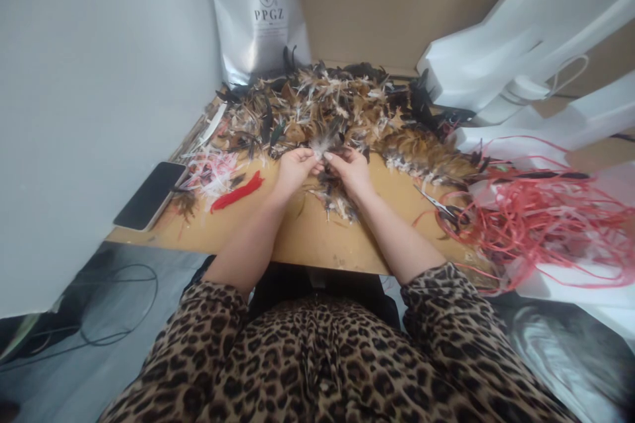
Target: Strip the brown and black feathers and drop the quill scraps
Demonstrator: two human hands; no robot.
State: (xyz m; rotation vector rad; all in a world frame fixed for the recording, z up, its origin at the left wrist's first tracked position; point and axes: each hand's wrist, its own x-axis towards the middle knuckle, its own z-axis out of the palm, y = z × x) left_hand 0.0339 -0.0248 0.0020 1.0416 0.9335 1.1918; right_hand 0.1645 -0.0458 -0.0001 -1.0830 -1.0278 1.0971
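Observation:
My left hand (pixel 298 168) and my right hand (pixel 350 168) meet at the front of a large pile of brown and black feathers (pixel 312 102). Between the fingertips of both is a fluffy grey-white feather (pixel 325 140), pinched from each side at its base. The fingers of each hand are closed. Just beneath my right hand lies a small clump of loose feathers (pixel 340 201) on the tan tabletop (pixel 302 231). Whether more than one feather is in the pinch, I cannot make out.
Left of my hands are a red bundle of strips (pixel 237 192), pink and white strands (pixel 211 170) and a phone (pixel 151 195). On the right lie scissors (pixel 441 205) and a tangle of red ribbon (pixel 550 225). A silver bag (pixel 262 46) stands behind the pile.

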